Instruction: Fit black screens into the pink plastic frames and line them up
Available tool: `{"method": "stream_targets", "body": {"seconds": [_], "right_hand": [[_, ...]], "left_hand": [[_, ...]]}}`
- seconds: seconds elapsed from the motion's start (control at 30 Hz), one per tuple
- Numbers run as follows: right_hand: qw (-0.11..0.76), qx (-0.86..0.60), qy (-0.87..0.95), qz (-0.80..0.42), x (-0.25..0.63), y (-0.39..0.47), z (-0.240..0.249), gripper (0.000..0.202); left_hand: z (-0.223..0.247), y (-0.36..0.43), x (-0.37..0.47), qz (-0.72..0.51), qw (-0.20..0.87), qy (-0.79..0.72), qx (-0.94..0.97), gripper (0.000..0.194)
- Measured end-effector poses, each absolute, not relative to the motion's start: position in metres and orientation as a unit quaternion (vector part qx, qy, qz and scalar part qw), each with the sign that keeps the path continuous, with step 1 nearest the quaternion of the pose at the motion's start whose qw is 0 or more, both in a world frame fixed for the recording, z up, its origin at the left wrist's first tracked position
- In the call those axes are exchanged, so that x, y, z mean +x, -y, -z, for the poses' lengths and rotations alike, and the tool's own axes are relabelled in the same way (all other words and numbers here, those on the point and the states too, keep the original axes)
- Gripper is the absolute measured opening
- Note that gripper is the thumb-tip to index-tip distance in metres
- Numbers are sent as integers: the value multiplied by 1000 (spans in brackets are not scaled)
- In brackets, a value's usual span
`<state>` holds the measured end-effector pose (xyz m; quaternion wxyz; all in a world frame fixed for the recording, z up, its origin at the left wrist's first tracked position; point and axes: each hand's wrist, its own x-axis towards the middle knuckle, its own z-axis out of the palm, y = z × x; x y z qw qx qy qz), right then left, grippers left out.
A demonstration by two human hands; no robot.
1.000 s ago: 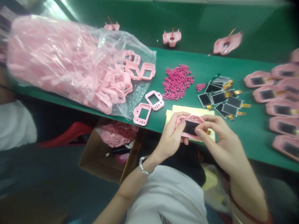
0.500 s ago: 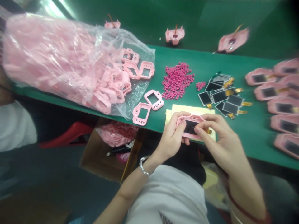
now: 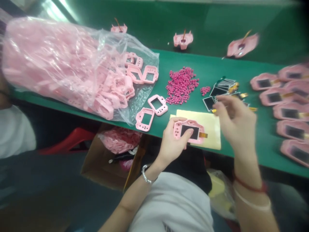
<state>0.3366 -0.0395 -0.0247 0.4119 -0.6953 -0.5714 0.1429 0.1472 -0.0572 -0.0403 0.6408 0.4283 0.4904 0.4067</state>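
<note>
My left hand (image 3: 174, 140) is closed around a pink camera-shaped plastic shell (image 3: 177, 130), its thumb pressing on the dark display screen (image 3: 189, 131) set inside. An orange ribbon cable (image 3: 203, 135) sticks out to the right of the screen. Held over a pale yellow pad (image 3: 212, 129), the shell lies in the left hand alone. My right hand (image 3: 235, 120) is raised over the loose screens (image 3: 209, 103), somewhat blurred, with fingers loosely bent and apart and nothing visible in them. It partly covers those screens.
A large clear bag of pink shells (image 3: 60, 64) fills the left of the green table (image 3: 166, 59). Two loose shells (image 3: 145, 119) lie near a heap of magenta buttons (image 3: 182, 85). Shells with screens (image 3: 289, 112) line the right side. Below stands a cardboard box (image 3: 94, 164); another person's sleeve (image 3: 16, 132) shows left.
My right hand has let go of the shell and moved right and up, over the loose screens. My left hand has shifted slightly left, still holding the shell.
</note>
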Motion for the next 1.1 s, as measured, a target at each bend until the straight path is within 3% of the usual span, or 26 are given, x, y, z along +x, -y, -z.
{"method": "stream_targets", "body": {"seconds": [0.1, 0.23, 0.37, 0.53, 0.8, 0.93, 1.1], "right_hand": [[328, -717, 606, -102, 353, -20, 36, 37], [320, -693, 631, -138, 351, -52, 44, 19], [378, -670, 615, -171, 340, -20, 27, 13], [472, -624, 558, -277, 322, 47, -8, 21], [483, -667, 528, -207, 274, 108, -5, 3], [439, -667, 573, -185, 263, 109, 8, 7], [403, -673, 599, -161, 269, 107, 10, 8]], "left_hand": [[39, 58, 142, -428, 650, -472, 415, 24], [35, 61, 134, -447, 677, -436, 390, 32], [32, 62, 129, -444, 697, -416, 380, 34], [33, 63, 129, -437, 697, -414, 389, 39], [36, 78, 154, -494, 652, -423, 390, 49], [37, 90, 162, -491, 655, -426, 386, 52], [39, 96, 159, -483, 664, -390, 416, 42]]}}
